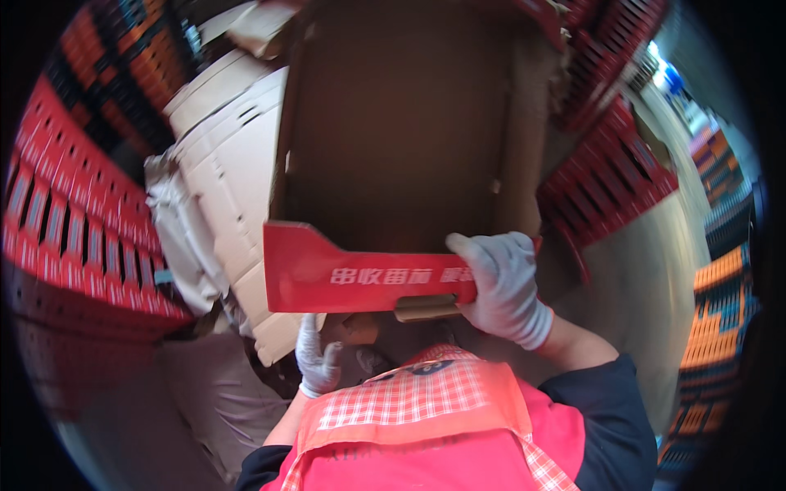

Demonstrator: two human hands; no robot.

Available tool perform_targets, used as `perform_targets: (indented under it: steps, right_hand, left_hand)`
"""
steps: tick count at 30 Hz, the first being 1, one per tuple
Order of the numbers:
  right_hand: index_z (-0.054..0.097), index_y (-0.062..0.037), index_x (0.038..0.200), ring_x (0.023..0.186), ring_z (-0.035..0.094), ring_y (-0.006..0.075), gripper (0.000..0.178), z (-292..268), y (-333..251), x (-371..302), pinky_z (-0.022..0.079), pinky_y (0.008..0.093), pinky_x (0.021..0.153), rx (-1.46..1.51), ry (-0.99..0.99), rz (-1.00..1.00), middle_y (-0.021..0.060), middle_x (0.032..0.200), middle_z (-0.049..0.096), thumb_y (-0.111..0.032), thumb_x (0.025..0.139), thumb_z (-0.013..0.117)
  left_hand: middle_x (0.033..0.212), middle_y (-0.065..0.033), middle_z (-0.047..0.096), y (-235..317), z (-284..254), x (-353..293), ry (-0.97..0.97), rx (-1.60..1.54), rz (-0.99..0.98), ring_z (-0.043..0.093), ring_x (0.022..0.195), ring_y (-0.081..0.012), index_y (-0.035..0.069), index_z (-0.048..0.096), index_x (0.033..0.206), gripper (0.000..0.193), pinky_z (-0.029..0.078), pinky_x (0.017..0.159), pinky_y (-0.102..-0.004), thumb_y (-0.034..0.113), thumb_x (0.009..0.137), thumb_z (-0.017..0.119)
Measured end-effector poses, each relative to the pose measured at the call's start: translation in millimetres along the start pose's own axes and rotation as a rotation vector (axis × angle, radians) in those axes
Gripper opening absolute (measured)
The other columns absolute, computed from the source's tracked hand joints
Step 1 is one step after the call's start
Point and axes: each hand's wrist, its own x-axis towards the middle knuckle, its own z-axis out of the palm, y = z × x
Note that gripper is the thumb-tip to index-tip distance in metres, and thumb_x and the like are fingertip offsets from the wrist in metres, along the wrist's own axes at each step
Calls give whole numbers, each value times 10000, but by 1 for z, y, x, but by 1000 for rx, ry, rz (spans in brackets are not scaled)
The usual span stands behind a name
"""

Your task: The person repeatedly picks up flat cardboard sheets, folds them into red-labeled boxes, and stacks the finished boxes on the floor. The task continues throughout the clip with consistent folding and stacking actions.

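Observation:
A large open cardboard box [393, 123] with a bare brown inside is tilted up in front of me. Its near wall [303, 274] is red with white print and has a handle slot with a brown flap hanging below. My right hand [503, 286], in a pale knitted glove, is closed over the right part of this wall, thumb on the inner side. Below the wall's left end is my left hand [318, 360], gloved too, its fingers stretched upward and thumb apart. The fingertips reach the box's lower edge; whether they touch it I cannot tell.
Flattened cardboard sheets [229, 164] lean to the left of the box, with crumpled pale wrapping [184, 237] beside them. Stacks of red boxes [82, 213] line the left side. More red slotted boxes [610, 176] stand at right, and orange and dark crates [720, 286] rise along the far right.

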Motion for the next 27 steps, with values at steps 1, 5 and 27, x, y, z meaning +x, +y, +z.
perform_targets:
  steps: [1,5,27]
  right_hand:
    - [527,-114,1292,903,593,249,873,-16,2,-14,389,420,860,-34,10,95,42,1033,595,-183,488,861]
    - [523,-54,1242,928,586,343,835,-60,21,-67,417,443,852,-132,96,406,125,1027,602,-198,519,916]
    - [475,-111,1297,1018,603,319,820,73,274,-372,411,474,882,-78,-370,1173,124,1090,620,-366,614,848]
  left_hand:
    - [1420,-201,506,-4,17,5,-114,-345,-105,489,1323,-293,-61,379,1458,675,372,1090,-399,333,961,610]
    - [1322,-197,589,-17,71,22,-576,327,189,597,1171,-349,6,495,1397,614,456,1028,-424,205,856,709]
    - [1443,-193,463,-267,494,-8,-1614,895,635,421,1342,-365,35,486,1381,612,300,1133,-493,370,874,558]
